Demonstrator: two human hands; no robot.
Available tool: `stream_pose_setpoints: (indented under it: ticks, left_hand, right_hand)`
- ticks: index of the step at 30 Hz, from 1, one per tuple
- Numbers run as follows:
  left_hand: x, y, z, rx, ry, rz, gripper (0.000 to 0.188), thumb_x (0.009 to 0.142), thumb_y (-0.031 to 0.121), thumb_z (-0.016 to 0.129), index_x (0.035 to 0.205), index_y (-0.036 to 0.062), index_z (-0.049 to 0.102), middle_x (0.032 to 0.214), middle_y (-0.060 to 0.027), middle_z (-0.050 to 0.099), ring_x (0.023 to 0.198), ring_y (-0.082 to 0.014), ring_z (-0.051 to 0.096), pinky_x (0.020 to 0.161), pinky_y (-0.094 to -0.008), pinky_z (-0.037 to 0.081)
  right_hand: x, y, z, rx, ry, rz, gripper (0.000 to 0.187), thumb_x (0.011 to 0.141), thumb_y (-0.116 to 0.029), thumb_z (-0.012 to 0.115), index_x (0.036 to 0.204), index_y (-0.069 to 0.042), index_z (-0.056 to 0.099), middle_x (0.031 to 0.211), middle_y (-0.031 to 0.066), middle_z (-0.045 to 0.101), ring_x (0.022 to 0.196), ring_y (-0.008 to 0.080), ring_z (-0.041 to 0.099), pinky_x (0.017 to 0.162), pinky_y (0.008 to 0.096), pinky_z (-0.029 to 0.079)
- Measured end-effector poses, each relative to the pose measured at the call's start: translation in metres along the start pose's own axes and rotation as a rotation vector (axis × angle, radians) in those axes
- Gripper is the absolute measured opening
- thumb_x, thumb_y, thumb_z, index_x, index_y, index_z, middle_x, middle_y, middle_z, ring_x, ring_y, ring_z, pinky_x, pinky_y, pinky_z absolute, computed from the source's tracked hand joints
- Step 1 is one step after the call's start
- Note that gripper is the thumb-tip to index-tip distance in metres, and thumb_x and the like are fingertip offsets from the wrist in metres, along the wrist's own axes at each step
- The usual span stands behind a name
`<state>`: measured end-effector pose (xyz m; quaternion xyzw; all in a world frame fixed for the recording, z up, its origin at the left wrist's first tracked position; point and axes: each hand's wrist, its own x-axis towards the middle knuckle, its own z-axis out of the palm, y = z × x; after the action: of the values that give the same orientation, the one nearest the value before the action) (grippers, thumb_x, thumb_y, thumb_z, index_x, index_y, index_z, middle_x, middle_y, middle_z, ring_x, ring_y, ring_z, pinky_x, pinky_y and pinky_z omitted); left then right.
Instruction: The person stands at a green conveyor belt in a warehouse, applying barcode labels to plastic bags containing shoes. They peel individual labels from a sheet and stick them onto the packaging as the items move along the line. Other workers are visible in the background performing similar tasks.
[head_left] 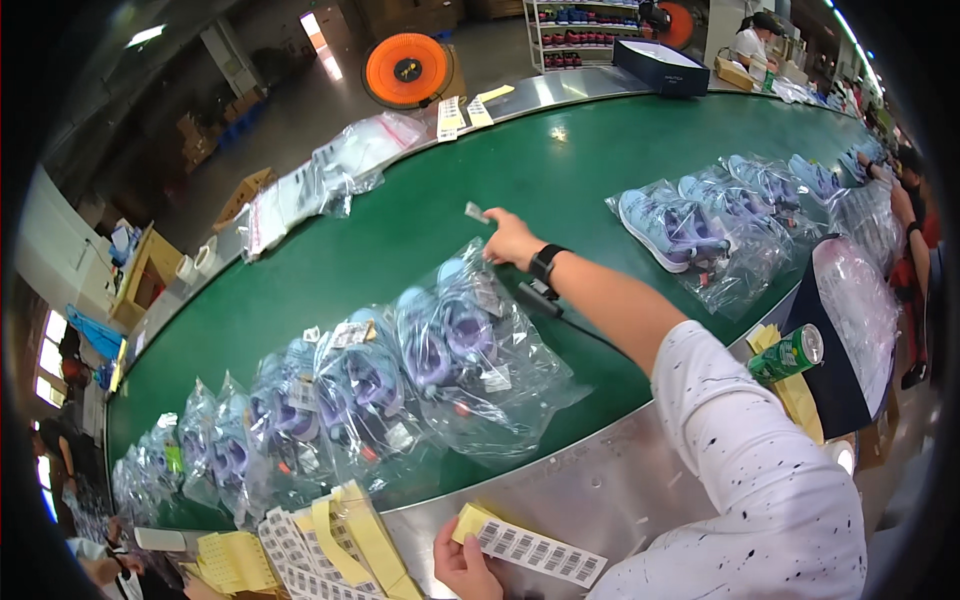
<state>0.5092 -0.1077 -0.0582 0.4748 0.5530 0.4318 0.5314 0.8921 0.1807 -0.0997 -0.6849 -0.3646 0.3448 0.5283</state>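
Right hand [512, 240]: out over the green belt [560, 170], dark watch [543, 262] at the wrist, fingertips pinched narrow on a small sticker [478, 213]!
Small sticker: up at the fingertips, just beyond the nearest bagged shoes [445, 340]; impossible to tell whether touching the bag or clear of it.
Left hand [463, 568]: down by the near metal edge [600, 490], gripping a sticker sheet [540, 553] by one end, thumb on top, printed rows facing up.
Bagged shoes: pale blue and lilac, in clear plastic, lined up along the belt toward the far left; another group [735, 205] over to the right.
Near edge, left: spread with more sticker sheets [300, 560] and yellow backing paper [375, 540].
Near edge, right: a green can [787, 353], tilted, beside a dark box lid [835, 385].
Far edge: piled with clear bags [330, 175], an orange fan [408, 70] behind.
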Motion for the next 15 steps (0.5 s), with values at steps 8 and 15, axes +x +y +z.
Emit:
stream_pose_setpoints:
  ticks: [8,15]
  left_hand:
    - [0.001,-0.017,0.012,-0.152,0.014,0.023,0.032,0.087,-0.002,0.046,0.119,-0.0047,0.048,0.098,-0.0160,0.063,0.084,-0.0177,0.063,0.074,-0.0252,0.051]
    - [-0.003,0.002,0.016,-0.114,-0.037,-0.060,0.027,0.091,0.003,0.050,0.117,-0.0044,0.051,0.099,-0.0106,0.062,0.087,-0.0169,0.060,0.077,-0.0274,0.047]
  right_hand:
    - [-0.008,0.000,-0.083,0.278,-0.021,0.093,0.022,0.078,-0.008,0.066,0.097,-0.006,0.056,0.093,0.0067,0.057,0.084,0.0176,0.057,0.076,0.0385,0.051]
    - [0.019,0.007,-0.071,0.212,-0.264,0.321,0.017,0.079,-0.010,0.066,0.091,-0.001,0.058,0.100,0.0112,0.058,0.081,0.0212,0.060,0.071,0.0367,0.054]
